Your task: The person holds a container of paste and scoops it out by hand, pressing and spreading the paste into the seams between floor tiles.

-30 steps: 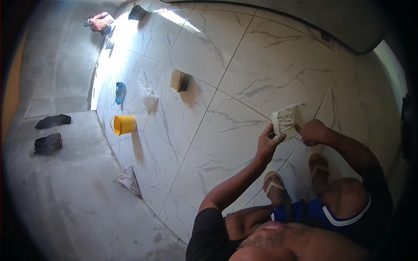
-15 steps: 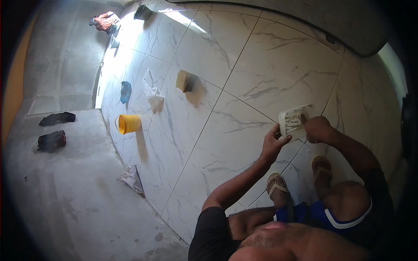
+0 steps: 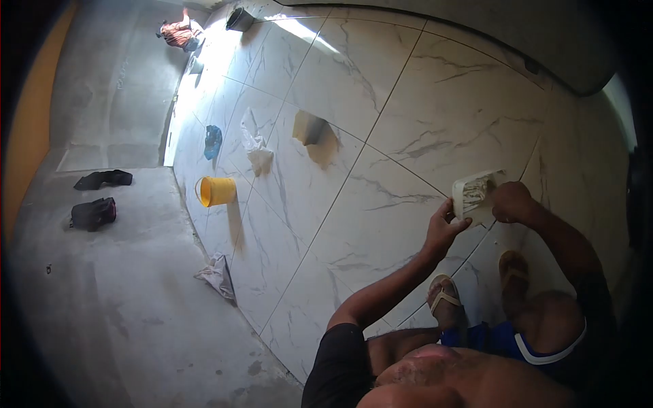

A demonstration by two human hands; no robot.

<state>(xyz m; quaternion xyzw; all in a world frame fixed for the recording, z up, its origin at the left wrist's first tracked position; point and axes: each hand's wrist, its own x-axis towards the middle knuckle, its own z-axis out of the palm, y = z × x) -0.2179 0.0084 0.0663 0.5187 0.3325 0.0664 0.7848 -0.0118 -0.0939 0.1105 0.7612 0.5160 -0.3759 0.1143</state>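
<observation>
1. Marble-patterned tiled floor (image 3: 381, 217) – the widest thing here, stretching beneath the person's sandalled feet (image 3: 445, 299).
2. Yellow bucket (image 3: 221, 192), on its side or tipped, I cannot tell which; well apart from the white tray, at 9 o'clock from it.
3. White tray (image 3: 459, 198), with pale streaky paste (image 3: 475, 193) inside; it sits at about 1 o'clock from the left grip and 9 o'clock from the right.
4. Left hand (image 3: 443, 226), grasping the tray's near-left corner.
5. Right hand (image 3: 513, 202), curled just beside the tray's right side – whether it grasps anything, I cannot tell.
</observation>
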